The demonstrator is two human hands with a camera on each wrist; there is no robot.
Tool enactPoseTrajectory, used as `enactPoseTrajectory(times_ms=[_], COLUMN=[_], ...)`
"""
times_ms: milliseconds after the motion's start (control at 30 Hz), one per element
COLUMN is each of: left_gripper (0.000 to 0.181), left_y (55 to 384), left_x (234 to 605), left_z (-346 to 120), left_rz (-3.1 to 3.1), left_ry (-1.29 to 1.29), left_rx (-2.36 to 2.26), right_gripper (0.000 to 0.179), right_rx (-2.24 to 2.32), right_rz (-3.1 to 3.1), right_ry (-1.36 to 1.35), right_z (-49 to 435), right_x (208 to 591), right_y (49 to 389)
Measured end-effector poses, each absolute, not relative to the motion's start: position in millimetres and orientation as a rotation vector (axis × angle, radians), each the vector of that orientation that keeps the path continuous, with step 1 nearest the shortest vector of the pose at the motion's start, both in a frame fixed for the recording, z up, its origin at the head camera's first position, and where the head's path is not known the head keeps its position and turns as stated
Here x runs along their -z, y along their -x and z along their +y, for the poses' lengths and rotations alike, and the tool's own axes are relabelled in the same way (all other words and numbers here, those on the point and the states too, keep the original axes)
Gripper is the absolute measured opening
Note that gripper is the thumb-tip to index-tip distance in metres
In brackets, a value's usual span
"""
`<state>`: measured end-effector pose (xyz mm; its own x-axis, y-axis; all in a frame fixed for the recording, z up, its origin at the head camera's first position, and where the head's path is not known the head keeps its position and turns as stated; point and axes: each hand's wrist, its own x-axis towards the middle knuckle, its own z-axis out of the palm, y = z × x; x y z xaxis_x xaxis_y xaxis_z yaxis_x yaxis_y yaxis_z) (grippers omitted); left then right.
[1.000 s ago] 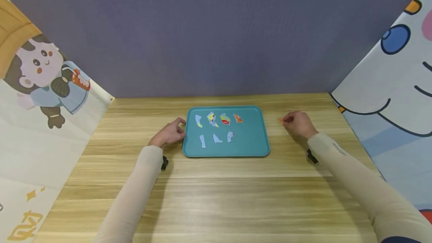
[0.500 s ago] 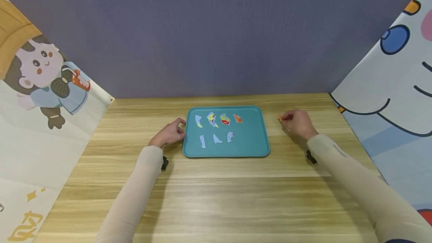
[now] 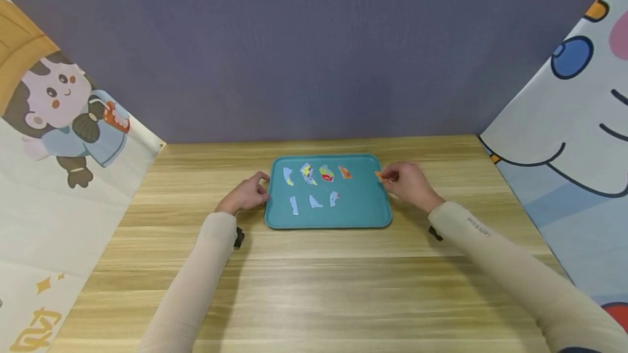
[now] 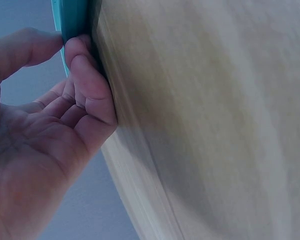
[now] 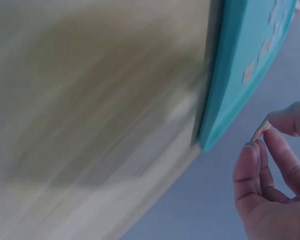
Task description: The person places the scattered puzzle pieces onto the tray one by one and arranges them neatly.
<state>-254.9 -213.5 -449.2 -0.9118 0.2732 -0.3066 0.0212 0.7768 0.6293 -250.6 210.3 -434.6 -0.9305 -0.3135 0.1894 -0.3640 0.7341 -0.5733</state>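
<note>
A teal rectangular tray (image 3: 363, 208) lies on the wooden table. At its left edge my left hand (image 3: 245, 195) holds the rim, thumb on top and curled fingers against the side, as the left wrist view shows of the tray rim (image 4: 72, 20). My right hand (image 3: 412, 185) pinches a small flat orange piece (image 3: 379, 176) between thumb and fingertips over the tray's right edge. In the right wrist view this thin piece (image 5: 261, 130) is held up off the tray. Several irregular flat pieces lie in two rows, including an orange one (image 3: 345, 172) and a red-and-green one (image 3: 326, 174).
The wooden table (image 3: 314, 298) spreads around the tray. A dark grey-blue panel (image 3: 314, 53) rises behind it. Cartoon-printed side panels stand at left (image 3: 44, 189) and right (image 3: 554, 162).
My right hand has moved left with the orange piece, from the table right of the tray to above its right edge. My left hand stays at the tray's left rim.
</note>
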Motion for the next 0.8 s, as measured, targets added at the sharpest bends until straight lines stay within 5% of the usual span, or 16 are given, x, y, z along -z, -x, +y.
enactPoseTrajectory(times_ms=[533, 800], left_gripper=[0.053, 0.057], left_y=[250.3, 247.0], left_x=[449.5, 445.0], left_z=[-206.3, -205.4], left_rz=[2.6, 2.646], left_ry=[-0.226, -0.153], left_rx=[-0.921, -0.896], right_gripper=[0.007, 0.015], right_rx=[-0.82, -0.77], right_rz=[-3.117, -3.009], right_ry=[-0.637, -0.692], right_z=[165.8, 164.7], right_x=[447.8, 412.0], right_y=[244.7, 245.6])
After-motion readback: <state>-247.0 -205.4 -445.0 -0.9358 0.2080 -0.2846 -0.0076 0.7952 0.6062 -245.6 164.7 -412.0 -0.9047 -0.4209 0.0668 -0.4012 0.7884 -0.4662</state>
